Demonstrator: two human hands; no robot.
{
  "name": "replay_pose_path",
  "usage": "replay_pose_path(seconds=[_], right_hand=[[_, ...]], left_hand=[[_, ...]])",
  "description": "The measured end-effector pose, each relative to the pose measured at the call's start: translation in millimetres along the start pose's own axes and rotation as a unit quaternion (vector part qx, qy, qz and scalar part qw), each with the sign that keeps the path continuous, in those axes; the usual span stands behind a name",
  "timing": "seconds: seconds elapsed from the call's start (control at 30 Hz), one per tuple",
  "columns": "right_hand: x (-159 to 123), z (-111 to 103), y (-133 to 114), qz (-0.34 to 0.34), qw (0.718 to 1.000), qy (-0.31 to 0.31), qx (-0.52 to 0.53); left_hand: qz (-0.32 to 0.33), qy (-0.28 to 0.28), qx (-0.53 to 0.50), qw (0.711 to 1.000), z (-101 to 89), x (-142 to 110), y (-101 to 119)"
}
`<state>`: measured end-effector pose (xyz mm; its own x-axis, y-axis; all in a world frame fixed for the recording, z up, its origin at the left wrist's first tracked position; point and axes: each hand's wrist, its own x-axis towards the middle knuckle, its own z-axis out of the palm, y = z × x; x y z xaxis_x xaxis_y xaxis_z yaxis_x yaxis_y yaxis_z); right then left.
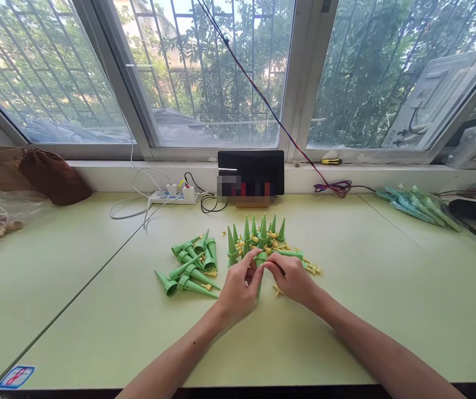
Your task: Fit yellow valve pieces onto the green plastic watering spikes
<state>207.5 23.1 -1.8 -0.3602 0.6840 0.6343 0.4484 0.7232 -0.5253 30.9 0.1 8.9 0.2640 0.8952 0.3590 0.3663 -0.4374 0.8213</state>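
Note:
My left hand [240, 282] is closed round a green plastic watering spike [261, 257], held cap up with its point toward the table. At the spike's cap, my right hand [293, 277] pinches with thumb and forefinger; whatever lies between those fingertips is hidden. Just beyond both hands, several green spikes [246, 227] stand on their caps, points up. Small yellow valve-like pieces [313, 269] are scattered among and to the right of them. To the left lies a loose heap of green spikes [196, 275] with a few yellow pieces mixed in.
A dark-screened tablet [251, 172] leans on a stand behind the spikes. Left of it sits a power strip [175, 197] with cables. A brown drawstring bag [55, 177] is at the back left; bundled green and blue plastic strips [420, 205] lie back right.

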Motion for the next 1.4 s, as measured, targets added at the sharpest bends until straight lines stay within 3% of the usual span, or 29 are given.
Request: replay_pose_path(seconds=[0.8, 1.1, 1.4], right_hand=[[2, 0, -3, -0.006, 0.999, 0.038, -0.003], [-2, 2, 1, 0.025, 0.998, 0.052, -0.004], [-2, 1, 0, 0.005, 0.999, 0.039, -0.009]], left_hand=[[0.021, 0.034, 0.035, 0.999, -0.4, 1, 3], [-0.027, 0.028, -0.024, 0.999, -1.5, 2, 10], [-0.098, 0.036, -0.113, 0.988, -1.8, 5, 13]])
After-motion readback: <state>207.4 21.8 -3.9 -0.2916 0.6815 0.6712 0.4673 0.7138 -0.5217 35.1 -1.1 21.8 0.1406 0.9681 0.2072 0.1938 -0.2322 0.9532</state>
